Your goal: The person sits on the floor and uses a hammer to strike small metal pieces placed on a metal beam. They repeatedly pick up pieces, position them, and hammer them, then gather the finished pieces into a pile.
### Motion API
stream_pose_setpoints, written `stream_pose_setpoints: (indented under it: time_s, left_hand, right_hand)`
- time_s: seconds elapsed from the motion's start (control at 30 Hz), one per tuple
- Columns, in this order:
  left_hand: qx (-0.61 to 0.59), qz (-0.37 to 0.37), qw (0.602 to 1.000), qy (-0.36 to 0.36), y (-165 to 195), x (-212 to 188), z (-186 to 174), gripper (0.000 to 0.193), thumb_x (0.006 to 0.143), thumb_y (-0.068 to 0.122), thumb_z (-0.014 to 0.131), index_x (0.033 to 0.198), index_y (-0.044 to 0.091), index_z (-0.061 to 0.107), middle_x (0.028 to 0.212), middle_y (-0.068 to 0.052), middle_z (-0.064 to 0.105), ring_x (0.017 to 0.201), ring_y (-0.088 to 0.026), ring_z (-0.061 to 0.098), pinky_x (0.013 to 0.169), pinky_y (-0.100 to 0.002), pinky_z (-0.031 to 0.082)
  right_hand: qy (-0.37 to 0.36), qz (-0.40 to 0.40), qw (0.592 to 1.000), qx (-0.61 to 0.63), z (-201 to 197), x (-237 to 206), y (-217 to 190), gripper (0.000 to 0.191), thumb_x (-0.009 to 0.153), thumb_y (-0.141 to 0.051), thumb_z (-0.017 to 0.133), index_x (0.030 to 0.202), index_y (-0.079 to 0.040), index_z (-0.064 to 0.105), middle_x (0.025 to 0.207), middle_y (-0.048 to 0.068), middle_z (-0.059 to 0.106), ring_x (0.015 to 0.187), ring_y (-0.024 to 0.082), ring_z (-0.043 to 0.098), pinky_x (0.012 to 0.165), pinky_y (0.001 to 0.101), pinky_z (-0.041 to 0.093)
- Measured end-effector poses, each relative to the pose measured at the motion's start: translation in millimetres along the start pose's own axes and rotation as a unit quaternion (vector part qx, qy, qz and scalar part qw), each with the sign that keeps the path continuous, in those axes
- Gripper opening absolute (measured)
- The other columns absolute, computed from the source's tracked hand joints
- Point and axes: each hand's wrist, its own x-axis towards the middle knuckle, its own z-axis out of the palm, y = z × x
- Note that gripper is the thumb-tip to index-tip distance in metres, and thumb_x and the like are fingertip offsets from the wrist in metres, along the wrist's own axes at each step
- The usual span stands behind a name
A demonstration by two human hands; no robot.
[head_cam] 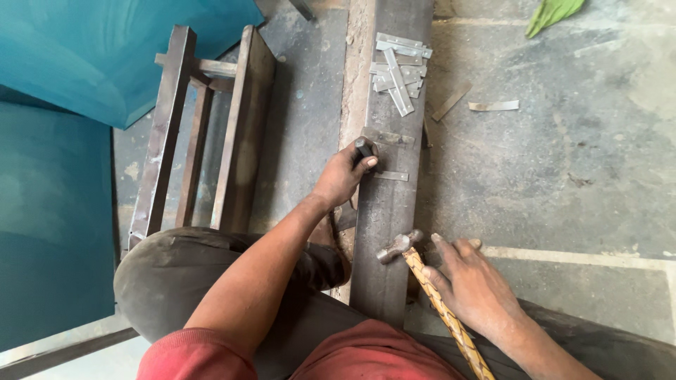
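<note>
Both hands are busy around a long dark metal beam (384, 211) that lies on the floor and runs away from the person, between the knees. The left hand (343, 174) is closed around a short dark punch (364, 147). It holds the punch at the left edge of the beam, near the middle of its length. The grip looks tight, likely so the punch does not slip on the hard metal.

The right hand (470, 285) rests by the near end of the beam, on its right side. Its fingers lie along the handle of a hammer (429, 295). The handle is wrapped in yellow and brown cord, which probably makes it easier to hold. The hammer head lies on top of the beam, close to the person, and is not lifted. The hand looks loose on the handle, and I cannot tell if it really grips it.

One small flat metal strip (391, 176) lies across the beam just right of the punch. Another strip lies a little farther up the beam. At the far end of the beam sits a pile of shiny strips (398, 70), close enough to reach. Two more strips (493, 105) lie on the floor (563, 155) to the right of the beam.

Left of the beam stands a rusty metal frame (204, 134). Farther left of it is a big teal thing (63, 141). A green leaf (553, 13) lies on the floor far off to the right of the beam's far end.
</note>
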Motion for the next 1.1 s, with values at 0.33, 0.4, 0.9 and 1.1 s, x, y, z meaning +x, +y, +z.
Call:
stream_pose_setpoints:
  time_s: [0.33,0.4,0.9,1.1]
  left_hand:
    - [0.124,0.157,0.979,-0.037,21.0,-9.5,-10.9,0.011,0.097,0.015,0.064,0.105,0.008,0.06,0.104,-0.018,0.072,0.1,-0.037,0.068,0.09,-0.049,0.054]
    - [0.143,0.121,0.98,-0.064,23.6,-10.8,-14.8,0.004,0.099,0.01,0.058,0.103,0.009,0.06,0.106,-0.015,0.072,0.102,-0.033,0.07,0.095,-0.048,0.053]
    - [0.148,0.169,0.969,-0.104,-0.2,6.4,-3.0,0.025,0.097,0.004,0.061,0.121,0.004,0.067,0.127,-0.018,0.073,0.117,-0.036,0.068,0.108,-0.039,0.053]
    - [0.194,0.251,0.946,-0.068,-2.2,3.8,-1.0,0.058,0.087,-0.006,0.051,0.143,0.008,0.057,0.137,-0.022,0.062,0.124,-0.04,0.062,0.108,-0.041,0.048]
  right_hand:
    - [-0.195,0.075,0.947,0.242,27.2,-41.7,9.3,0.079,0.092,-0.029,0.066,0.16,-0.012,0.028,0.091,0.017,0.071,0.061,0.022,0.071,0.071,0.0384,0.059]
    - [-0.157,0.139,0.907,0.366,24.9,-53.2,-7.5,0.074,0.094,-0.022,0.066,0.162,-0.017,0.036,0.081,0.027,0.069,0.053,0.015,0.056,0.056,0.0381,0.053]
    - [0.475,-0.228,0.706,0.473,-113.9,-96.2,-26.6,0.054,0.093,-0.015,0.071,0.144,-0.007,0.054,0.117,0.015,0.066,0.08,0.015,0.067,0.062,0.0266,0.06]
    - [0.493,-0.2,0.691,0.489,-118.9,-91.0,-16.8,0.058,0.093,-0.019,0.07,0.146,-0.005,0.053,0.109,0.016,0.069,0.079,0.017,0.068,0.066,0.0289,0.058]
